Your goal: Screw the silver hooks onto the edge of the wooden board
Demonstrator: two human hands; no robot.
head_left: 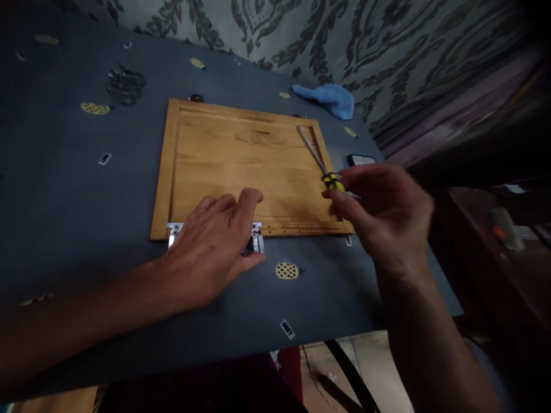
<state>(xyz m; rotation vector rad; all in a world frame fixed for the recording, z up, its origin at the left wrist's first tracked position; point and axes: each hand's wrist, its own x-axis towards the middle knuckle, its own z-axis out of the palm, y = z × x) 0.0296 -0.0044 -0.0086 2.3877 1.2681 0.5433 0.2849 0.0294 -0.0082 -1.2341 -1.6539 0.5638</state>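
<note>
A wooden panel (224, 155) with a raised frame lies flat on the table. My left hand (210, 246) rests over its near edge, with thumb and index finger spread apart. Shiny metal fittings (258, 238) with screws show on both sides of that hand, which hides whatever lies between them. Over the panel's right side, my right hand (379, 212) pinches a screwdriver (333, 182) by its yellow and black handle. The shaft points up and left, away from me. A thin, pale metal piece sticks out near the fingertips; I cannot tell what it is.
The table (86, 195) has a blue-grey cover with pineapple prints. A tangle of dark metal pieces (125, 85) lies at far left. A blue cloth (329, 100) sits by the patterned wall, and a phone (361, 160) lies right of the panel. Darker furniture stands at right.
</note>
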